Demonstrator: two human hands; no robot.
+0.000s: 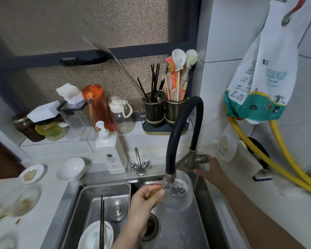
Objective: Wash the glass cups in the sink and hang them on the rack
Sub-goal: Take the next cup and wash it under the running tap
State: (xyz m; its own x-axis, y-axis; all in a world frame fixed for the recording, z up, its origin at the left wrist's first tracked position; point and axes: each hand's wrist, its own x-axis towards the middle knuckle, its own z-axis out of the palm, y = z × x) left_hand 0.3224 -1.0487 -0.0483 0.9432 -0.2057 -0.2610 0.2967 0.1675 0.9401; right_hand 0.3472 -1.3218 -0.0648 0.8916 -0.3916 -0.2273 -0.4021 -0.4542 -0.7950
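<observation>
Over the right half of the stainless sink [201, 230], under the black hose faucet [180, 133], rinsing is in hand. The left hand [145, 198] pinches the amber handle of a dimpled, rounded glass cup [178, 193]; the right hand [207, 168] rests, fingers loosely curved, on the metal tap lever [200, 159]. Next, probably: shutting off the water and tipping the cup empty.

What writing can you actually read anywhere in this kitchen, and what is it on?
"BAG": on the hanging white plastic bag, under large green characters too blurred to read.
White pump bottle: round logo and small print, too small to read.
Orange packet in the utensil holder: print unreadable.
</observation>
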